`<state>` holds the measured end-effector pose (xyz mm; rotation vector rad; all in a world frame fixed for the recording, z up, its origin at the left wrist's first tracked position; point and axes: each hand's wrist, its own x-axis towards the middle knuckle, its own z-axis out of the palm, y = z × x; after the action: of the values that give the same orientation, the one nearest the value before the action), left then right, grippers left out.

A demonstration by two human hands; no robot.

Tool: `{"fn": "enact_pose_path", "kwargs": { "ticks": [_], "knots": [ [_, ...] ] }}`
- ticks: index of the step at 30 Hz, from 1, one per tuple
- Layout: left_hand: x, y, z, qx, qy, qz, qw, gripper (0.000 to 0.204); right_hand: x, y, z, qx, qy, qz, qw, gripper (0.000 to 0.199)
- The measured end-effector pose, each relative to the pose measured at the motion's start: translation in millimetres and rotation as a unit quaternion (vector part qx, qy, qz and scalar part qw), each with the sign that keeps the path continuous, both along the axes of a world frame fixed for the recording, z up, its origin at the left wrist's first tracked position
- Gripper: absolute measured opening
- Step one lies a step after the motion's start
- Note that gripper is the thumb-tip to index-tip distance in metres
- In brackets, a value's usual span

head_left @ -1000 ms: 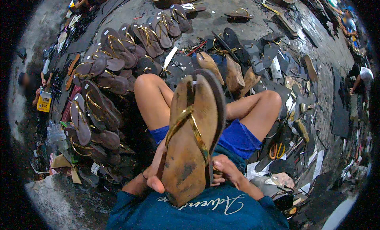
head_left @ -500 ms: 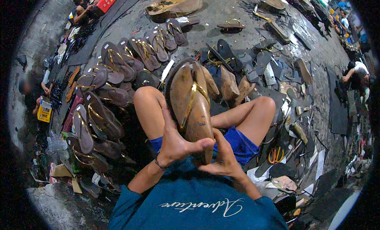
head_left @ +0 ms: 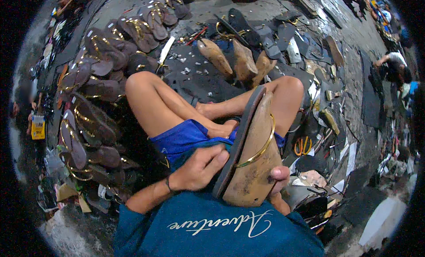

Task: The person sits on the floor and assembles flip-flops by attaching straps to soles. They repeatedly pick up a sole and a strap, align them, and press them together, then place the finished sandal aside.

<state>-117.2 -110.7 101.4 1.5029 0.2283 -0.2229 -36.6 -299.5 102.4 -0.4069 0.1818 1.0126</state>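
In front of my torso a wooden shoe last is turned on its side, with a flip-flop fitted on it. The flip-flop's dark sole faces left, and its gold strap crosses the last. My right hand grips the last near the heel from the right, thumb on top and most fingers hidden behind. Beside the sole's left edge is my left hand, fingers curled in and thumb pressed against them. Whether it holds anything is hidden.
Many finished-looking flip-flops with gold straps lie in rows on the left. Beyond my knees are several wooden lasts and a white-handled tool. Orange-handled scissors and scraps lie right. Another person works at the far right.
The last and flip-flop have turned from strap side up to lying sideways, sole leftward, and shifted right and nearer. My left hand has come off the last and curled closed; the view has shifted.
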Motion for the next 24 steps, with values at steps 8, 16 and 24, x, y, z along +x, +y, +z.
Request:
{"fn": "enact_pose_path", "kwargs": {
  "ticks": [8, 16, 24],
  "knots": [
    [-33, -7, 17, -0.08, 0.056, 0.051, 0.994, 0.028, -3, -7, 16, -0.101, 0.033, 0.011, 0.994, 0.098],
    [-16, 4, 7, -0.191, 0.082, -0.021, 0.978, 0.037, 14, -1, 2, -0.091, -0.065, 0.028, 0.993, 0.096],
    [-5, 23, -26, -0.253, -0.004, 0.115, 0.961, 0.09, 38, 8, -61, -0.239, -0.286, 0.056, 0.926, 0.095]
  ]
}}
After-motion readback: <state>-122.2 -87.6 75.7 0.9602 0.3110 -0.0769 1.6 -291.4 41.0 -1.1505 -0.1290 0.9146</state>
